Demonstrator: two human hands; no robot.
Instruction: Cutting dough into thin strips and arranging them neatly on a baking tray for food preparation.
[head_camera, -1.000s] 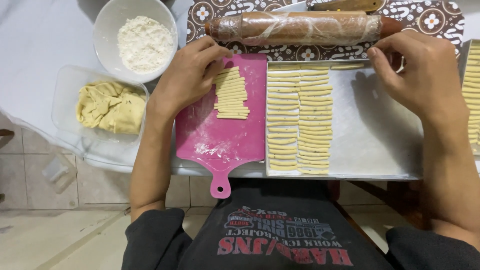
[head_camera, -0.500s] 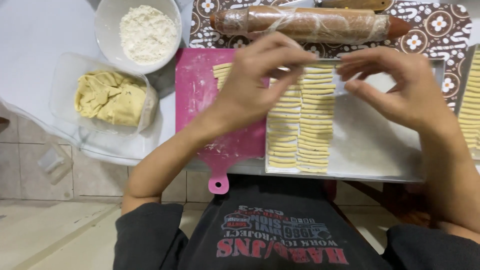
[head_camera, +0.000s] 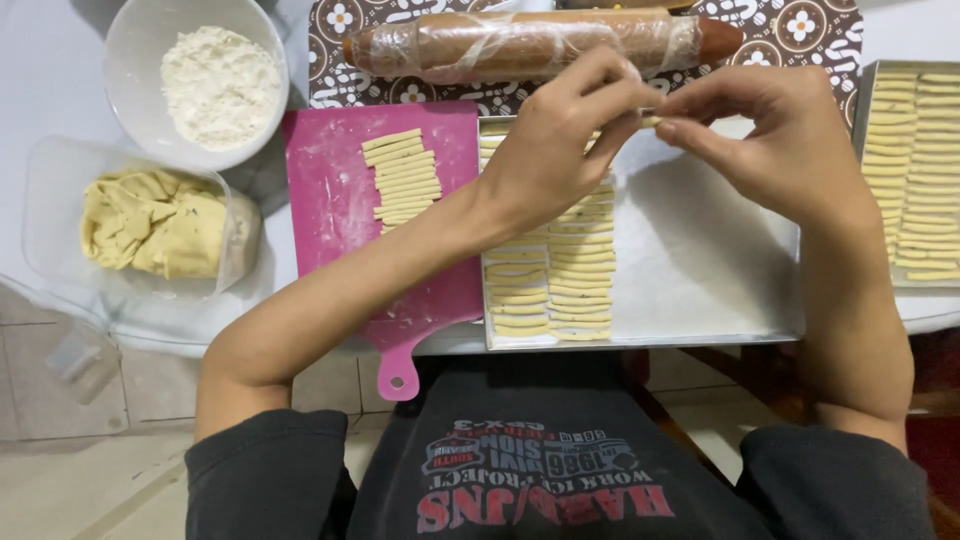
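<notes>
My left hand and my right hand meet over the far edge of a metal baking tray, pinching the two ends of one thin pale dough strip between fingertips. Two columns of several dough strips lie on the tray's left part, partly hidden under my left hand. A pink cutting board to the left carries a stack of cut dough strips.
A plastic-wrapped wooden rolling pin lies behind the tray on a patterned mat. A white bowl of flour and a clear tub with a lump of dough stand left. A second tray of strips sits at the right edge.
My left hand left the cutting board and swung right over the tray. Both hands now pinch one dough strip together near the tray's far edge.
</notes>
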